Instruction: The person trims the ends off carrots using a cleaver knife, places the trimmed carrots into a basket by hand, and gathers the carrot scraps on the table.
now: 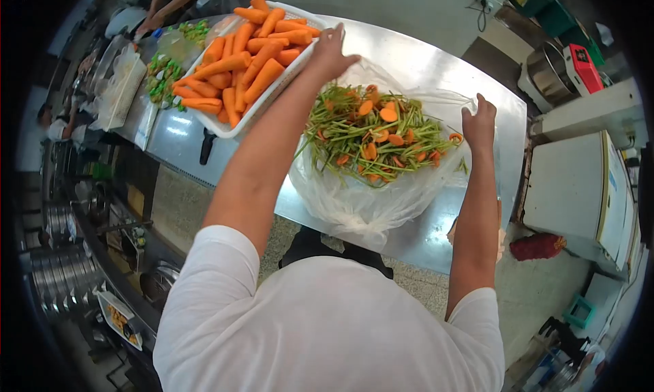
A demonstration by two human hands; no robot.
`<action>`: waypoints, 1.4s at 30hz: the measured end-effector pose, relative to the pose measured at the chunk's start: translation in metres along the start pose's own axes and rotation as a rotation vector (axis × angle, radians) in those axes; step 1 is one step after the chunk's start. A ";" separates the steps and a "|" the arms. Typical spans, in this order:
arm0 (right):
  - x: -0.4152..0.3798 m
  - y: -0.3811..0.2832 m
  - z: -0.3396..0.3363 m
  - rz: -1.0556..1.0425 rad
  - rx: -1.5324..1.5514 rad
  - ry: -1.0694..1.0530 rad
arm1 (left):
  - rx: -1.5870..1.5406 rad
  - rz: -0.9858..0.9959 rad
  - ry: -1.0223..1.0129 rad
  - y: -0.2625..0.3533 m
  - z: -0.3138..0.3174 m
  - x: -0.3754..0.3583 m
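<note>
My left hand [331,56] is at the right rim of a white crate [278,85] heaped with whole peeled carrots [235,63], its thumb and fingers spread apart. On the steel table, a clear plastic bag [354,211] lies spread under a pile of green stems [334,123] mixed with orange carrot ends [387,114]. My right hand [480,121] is at the upper right edge of the bag, its fingers closed on the thin plastic.
A black-handled knife [206,146] lies left of the crate. Green trimmings [163,78] and a white basket [122,92] stand further left, near another person's arms [158,13]. A red sack [537,247] rests on the floor at right, by a white cabinet [565,187].
</note>
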State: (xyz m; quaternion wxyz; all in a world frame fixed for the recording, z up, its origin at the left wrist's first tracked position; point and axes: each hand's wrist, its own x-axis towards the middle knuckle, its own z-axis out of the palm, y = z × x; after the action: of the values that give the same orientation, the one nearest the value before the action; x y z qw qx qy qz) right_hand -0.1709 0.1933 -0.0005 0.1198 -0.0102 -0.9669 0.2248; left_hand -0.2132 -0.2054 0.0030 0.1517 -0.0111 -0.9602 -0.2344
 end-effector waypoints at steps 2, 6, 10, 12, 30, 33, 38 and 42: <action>-0.038 -0.016 -0.007 -0.269 0.271 0.112 | 0.060 0.057 0.036 0.024 0.000 -0.044; -0.146 -0.018 -0.013 -0.344 0.275 -0.166 | -0.116 0.227 -0.003 0.038 -0.021 -0.185; -0.234 -0.044 -0.023 -0.431 0.311 -0.519 | -0.393 0.071 -0.023 -0.001 -0.057 -0.296; -0.253 -0.046 -0.029 -0.420 0.151 -0.688 | -0.370 -0.252 0.117 -0.035 -0.075 -0.327; -0.293 -0.167 -0.041 -0.263 0.311 -0.412 | 0.263 -0.557 -0.157 -0.267 -0.173 -0.290; -0.302 -0.171 -0.036 -0.223 0.360 -0.366 | -0.349 -0.681 -0.143 -0.256 -0.171 -0.303; -0.292 -0.195 -0.018 -0.309 0.506 -0.358 | -1.396 -0.824 -0.138 -0.115 -0.158 -0.313; -0.277 -0.237 -0.012 -0.378 0.641 -0.397 | -1.421 -0.653 -0.153 -0.016 -0.120 -0.305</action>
State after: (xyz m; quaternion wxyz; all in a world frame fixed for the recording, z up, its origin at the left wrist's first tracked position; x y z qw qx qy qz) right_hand 0.1090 -0.0347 0.0503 -0.0325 0.2485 -0.8374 0.4859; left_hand 0.1104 -0.2591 0.0067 -0.0349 0.1612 -0.5424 -0.8238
